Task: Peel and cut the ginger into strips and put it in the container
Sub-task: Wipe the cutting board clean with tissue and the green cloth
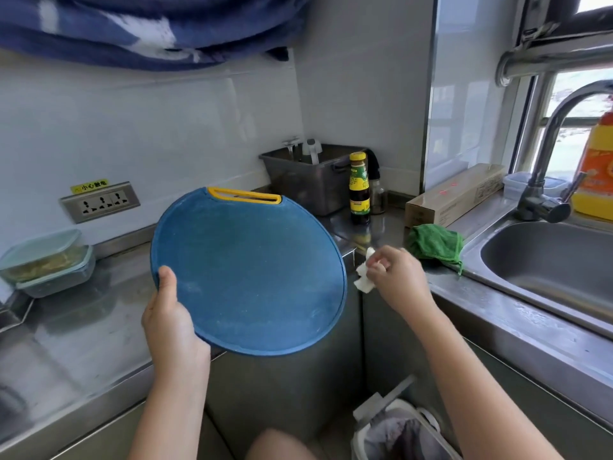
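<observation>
Observed blue round cutting board (252, 273) lifted clear of the steel counter (83, 327) and tilted, top face toward the camera, yellow handle slot (243, 195) at the board's 12 o'clock. Found it gripped at its 8 o'clock rim by the left hand (169, 323), thumb pressed flat on the top face, other fingers hidden behind the board.

Recorded right hand (398, 277) at the board's 3 o'clock, just beside the rim, fingers curled and pinching a crumpled white paper tissue (363, 280). Contact between tissue and rim not determinable.

Located the container (43, 247) on the counter at 9 o'clock of the board, well apart from it, close to the back wall, pale green lid on. Saw yellowish ginger strips (46, 263) through its clear wall. Noted it stacked on a second lidded container (56, 282).

Logged around the board:
- wall socket strip (99, 202) at 10 o'clock
- steel rack (305, 180) in the corner at 1 o'clock, dark sauce bottle (360, 187) just beside it
- long cardboard box (454, 194) and green cloth (434, 244) at 2 o'clock, cloth draped near the sink edge
- steel sink (547, 270) at 3 o'clock beyond the right hand, faucet (547, 144) behind it, orange bottle (597, 171) at the far right
- lined waste bin (401, 429) on the floor at 5 o'clock
- blue fabric (149, 28) hanging overhead at 12 o'clock
</observation>
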